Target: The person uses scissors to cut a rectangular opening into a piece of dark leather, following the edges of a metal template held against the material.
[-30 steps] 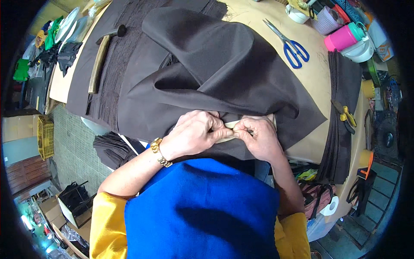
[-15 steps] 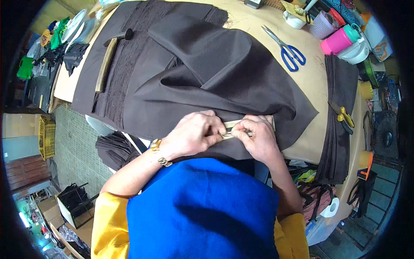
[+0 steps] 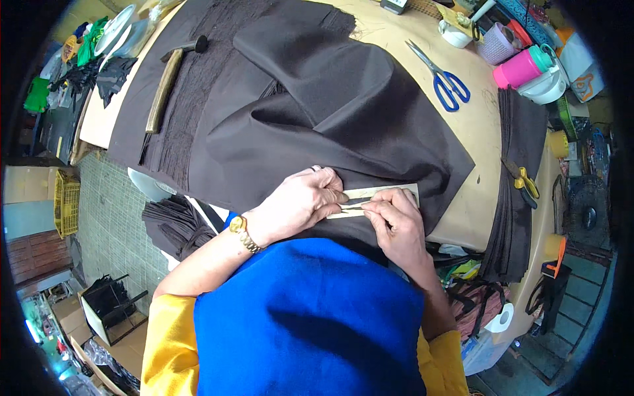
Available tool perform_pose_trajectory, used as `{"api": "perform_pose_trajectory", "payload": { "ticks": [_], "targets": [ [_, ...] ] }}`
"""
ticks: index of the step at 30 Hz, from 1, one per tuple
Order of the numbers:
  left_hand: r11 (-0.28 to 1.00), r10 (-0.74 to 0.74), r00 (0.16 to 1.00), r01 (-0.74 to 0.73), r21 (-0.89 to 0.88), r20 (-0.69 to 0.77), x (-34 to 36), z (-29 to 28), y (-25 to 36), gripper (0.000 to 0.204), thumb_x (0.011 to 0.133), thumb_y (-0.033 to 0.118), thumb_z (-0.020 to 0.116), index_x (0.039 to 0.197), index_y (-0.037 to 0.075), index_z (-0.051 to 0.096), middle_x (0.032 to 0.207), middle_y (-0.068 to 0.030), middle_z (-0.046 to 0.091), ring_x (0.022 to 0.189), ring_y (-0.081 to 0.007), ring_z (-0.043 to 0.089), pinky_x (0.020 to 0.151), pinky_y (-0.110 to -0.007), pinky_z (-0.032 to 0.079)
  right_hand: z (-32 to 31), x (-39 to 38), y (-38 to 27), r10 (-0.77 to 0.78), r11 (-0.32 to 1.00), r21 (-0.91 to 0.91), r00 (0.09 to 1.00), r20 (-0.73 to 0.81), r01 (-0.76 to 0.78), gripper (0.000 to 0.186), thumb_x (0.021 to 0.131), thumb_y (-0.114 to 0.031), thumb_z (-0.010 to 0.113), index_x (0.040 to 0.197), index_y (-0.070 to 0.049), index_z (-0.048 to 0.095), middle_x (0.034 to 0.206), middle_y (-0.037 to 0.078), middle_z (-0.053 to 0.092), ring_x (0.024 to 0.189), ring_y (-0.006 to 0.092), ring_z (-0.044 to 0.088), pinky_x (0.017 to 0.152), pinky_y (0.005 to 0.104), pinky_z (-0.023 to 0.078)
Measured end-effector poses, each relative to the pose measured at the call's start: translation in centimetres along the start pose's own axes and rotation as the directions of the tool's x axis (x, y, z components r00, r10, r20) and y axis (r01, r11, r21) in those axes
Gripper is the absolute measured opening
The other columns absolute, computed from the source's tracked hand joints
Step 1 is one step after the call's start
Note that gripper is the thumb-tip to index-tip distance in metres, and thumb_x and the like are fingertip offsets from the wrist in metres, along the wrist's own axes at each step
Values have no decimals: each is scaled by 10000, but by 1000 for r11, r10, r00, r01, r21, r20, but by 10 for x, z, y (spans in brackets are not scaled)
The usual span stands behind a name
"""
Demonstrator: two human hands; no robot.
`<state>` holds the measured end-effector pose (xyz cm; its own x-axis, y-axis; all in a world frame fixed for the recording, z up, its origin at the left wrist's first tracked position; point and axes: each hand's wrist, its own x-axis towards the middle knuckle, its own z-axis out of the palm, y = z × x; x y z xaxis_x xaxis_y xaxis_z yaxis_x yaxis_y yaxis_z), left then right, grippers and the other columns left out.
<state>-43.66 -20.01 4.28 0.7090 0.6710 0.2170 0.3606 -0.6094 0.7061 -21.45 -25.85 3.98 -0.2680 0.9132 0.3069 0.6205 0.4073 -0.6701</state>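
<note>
Head camera, with the clock face centred on the pale rectangular frame [image 3: 360, 193] under my fingers: it sits near my belly on the large dark brown cloth [image 3: 370, 99], and a dark slot runs along its length. My left hand [image 3: 305, 200] comes in from nine o'clock, fingers curled, thumb and forefinger pinched almost together on the frame's near end. My right hand [image 3: 401, 221] is at about four, thumb and forefinger pinched on the edge of the slot, the other fingers bent. I can't tell whether either pinch also catches the dark cloth in the slot.

Toward twelve, the brown cloth rises in loose folds. Scissors [image 3: 437, 70] with blue handles lie at one o'clock on the tan table [image 3: 479, 119], a pink bottle [image 3: 515, 69] farther off at two. At three, yellow-handled snips [image 3: 522, 179] rest on a stack of dark cloth [image 3: 512, 224]. A wooden-handled hammer [image 3: 164, 91] lies at ten, on more brown fabric.
</note>
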Motion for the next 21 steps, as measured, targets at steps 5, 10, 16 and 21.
{"api": "perform_pose_trajectory", "payload": {
  "ticks": [5,10,16,21],
  "targets": [
    [997,25,999,-28,78,41,2,1,-6,202,761,185,723,928,73,712,947,-57,629,815,-224,617,731,-320,505,-4,1,0,8,1000,10,1000,24,-8,93,758,-5,684,845,-5,653,854,108,592,823,284,579,735,386,464],
    [972,109,994,-104,210,-13,-3,10,-9,140,785,187,708,891,101,678,943,-31,625,800,-214,613,717,-319,508,-3,12,4,-2,1000,-9,1000,30,2,141,743,-27,703,876,-15,654,895,99,595,854,276,575,758,379,458],
    [996,64,987,-54,73,-145,-5,16,-15,91,802,144,696,849,92,636,887,-42,632,810,-226,619,728,-329,501,2,21,0,-63,996,-55,996,65,67,170,726,-73,731,875,-34,659,911,83,597,862,260,560,754,365,445],
    [999,-18,992,15,-31,-122,-3,12,-12,119,781,134,717,859,81,644,914,-54,641,833,-236,625,744,-334,502,12,19,10,-73,996,-49,997,14,73,107,755,-78,699,827,-37,632,886,79,597,834,265,560,757,371,440]
  ]
}}
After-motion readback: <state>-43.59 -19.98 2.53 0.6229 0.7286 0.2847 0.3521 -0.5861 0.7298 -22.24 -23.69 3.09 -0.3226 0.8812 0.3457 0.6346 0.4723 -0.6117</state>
